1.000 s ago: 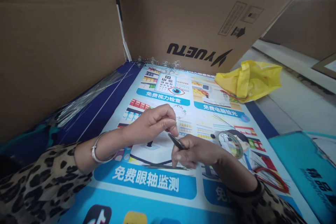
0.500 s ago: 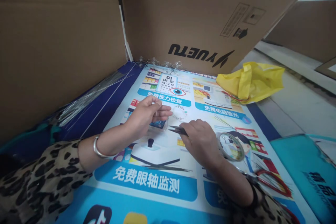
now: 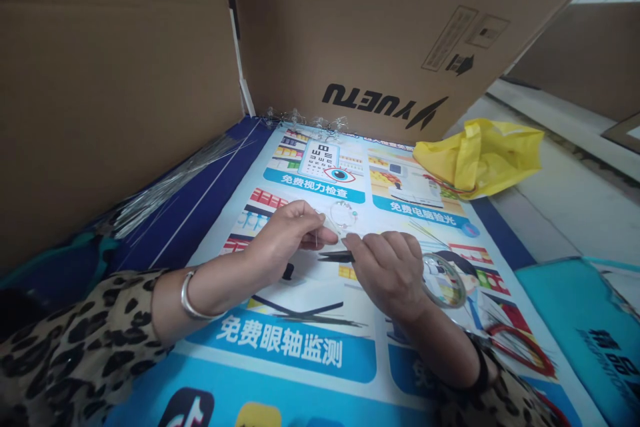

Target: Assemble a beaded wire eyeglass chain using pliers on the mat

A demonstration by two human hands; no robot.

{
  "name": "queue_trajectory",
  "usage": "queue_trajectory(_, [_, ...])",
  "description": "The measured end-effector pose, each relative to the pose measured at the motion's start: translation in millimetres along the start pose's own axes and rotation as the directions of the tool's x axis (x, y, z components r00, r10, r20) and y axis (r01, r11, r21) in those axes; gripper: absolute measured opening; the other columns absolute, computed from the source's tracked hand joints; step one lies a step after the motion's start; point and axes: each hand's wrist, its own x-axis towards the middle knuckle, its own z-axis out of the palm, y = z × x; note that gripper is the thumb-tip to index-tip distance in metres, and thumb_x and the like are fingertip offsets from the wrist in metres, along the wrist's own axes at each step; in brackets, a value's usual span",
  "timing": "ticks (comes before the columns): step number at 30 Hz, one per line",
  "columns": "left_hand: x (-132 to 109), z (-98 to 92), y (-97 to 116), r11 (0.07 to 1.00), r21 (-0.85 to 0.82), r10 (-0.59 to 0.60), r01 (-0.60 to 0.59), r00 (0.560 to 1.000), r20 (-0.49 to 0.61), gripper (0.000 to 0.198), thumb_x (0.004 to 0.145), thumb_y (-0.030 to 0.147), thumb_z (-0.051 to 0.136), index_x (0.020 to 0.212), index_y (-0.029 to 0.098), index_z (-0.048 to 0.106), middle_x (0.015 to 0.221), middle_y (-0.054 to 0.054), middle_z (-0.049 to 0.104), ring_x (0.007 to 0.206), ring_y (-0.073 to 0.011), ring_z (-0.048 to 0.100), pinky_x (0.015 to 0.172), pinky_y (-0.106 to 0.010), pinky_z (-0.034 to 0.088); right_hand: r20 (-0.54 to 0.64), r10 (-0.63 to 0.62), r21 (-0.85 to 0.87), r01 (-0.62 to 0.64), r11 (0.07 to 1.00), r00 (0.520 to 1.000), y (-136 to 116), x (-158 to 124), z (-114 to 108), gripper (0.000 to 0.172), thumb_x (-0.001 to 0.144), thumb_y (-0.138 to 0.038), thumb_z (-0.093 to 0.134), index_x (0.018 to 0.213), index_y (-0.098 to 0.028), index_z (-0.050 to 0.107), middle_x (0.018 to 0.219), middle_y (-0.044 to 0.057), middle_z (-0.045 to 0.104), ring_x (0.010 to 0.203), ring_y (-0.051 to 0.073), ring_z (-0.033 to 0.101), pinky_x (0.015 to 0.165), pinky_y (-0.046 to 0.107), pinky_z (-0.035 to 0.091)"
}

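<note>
My left hand [image 3: 285, 240] pinches a thin wire pin [image 3: 317, 235] between thumb and fingers, just above the printed poster [image 3: 300, 347]. My right hand [image 3: 387, 267] is closed round small dark pliers [image 3: 336, 255], whose tip points left toward the left fingertips. A small clear beaded ring [image 3: 343, 213] lies on the poster just beyond both hands. A silver bangle sits on my left wrist. Both arms wear leopard-print sleeves.
A roll of clear tape [image 3: 445, 280] lies right of my right hand. A bundle of thin metal wires [image 3: 165, 180] lies at the left against cardboard walls [image 3: 125, 80]. A yellow plastic bag [image 3: 480, 153] sits at the back right. Red wire loops [image 3: 520, 347] and a teal bag [image 3: 580, 327] are at the right.
Both hands shifted slightly away from me, separated, then came back together. The pliers' tip now points at the left fingertips again, and the left hand has lowered toward the poster.
</note>
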Motion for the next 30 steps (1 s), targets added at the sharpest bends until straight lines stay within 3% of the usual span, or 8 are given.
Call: queue_trajectory(30, [-2.9, 3.6, -2.6, 0.995, 0.100, 0.016, -0.016, 1.000, 0.003, 0.016, 0.074, 0.022, 0.055, 0.062, 0.017, 0.045, 0.065, -0.004, 0.068, 0.056, -0.0105, 0.053, 0.057, -0.024, 0.038, 0.015, -0.033, -0.071, 0.034, 0.997, 0.999, -1.7, 5.3, 1.2, 0.014, 0.084, -0.017, 0.051, 0.094, -0.018, 0.061, 0.065, 0.001, 0.055, 0.067, 0.016, 0.038, 0.063, 0.034, 0.023])
